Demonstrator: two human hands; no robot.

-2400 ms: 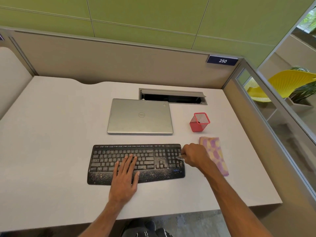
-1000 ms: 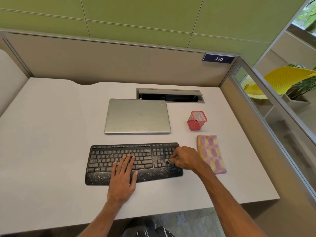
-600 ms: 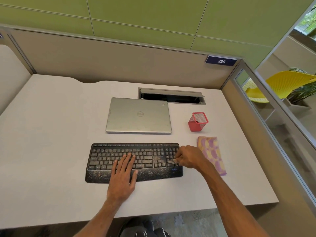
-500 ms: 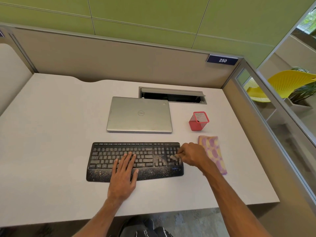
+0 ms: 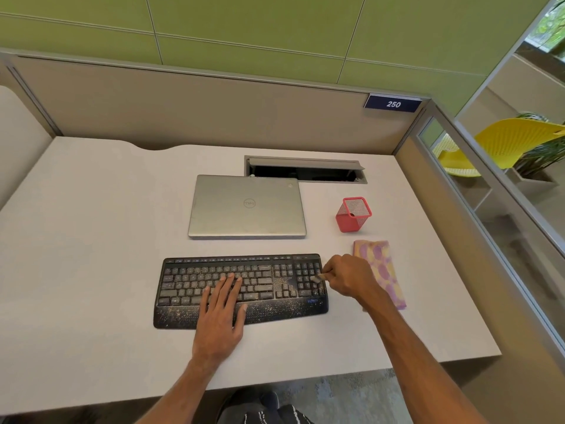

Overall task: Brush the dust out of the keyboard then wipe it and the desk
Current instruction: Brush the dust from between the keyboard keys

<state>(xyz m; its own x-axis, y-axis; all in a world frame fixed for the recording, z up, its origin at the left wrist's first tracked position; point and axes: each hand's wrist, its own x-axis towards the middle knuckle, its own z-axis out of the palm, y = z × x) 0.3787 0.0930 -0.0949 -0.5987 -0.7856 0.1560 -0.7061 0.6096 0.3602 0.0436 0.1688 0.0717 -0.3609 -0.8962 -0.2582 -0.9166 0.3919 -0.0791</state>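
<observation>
The dusty black keyboard (image 5: 241, 289) lay near the bench's (image 5: 91, 234) front edge. The left hand (image 5: 221, 313) rested flat, its grip released, on the keys and palm rest. The right hand (image 5: 347, 278) kept a clenched grip on a small brush (image 5: 318, 278) over the number pad. A patterned cloth (image 5: 382, 270) lay just right.

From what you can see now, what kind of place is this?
Most likely an office cubicle: a desk enclosed by partition panels, a number plate reading 250, and a closed laptop behind a dusty keyboard.
</observation>
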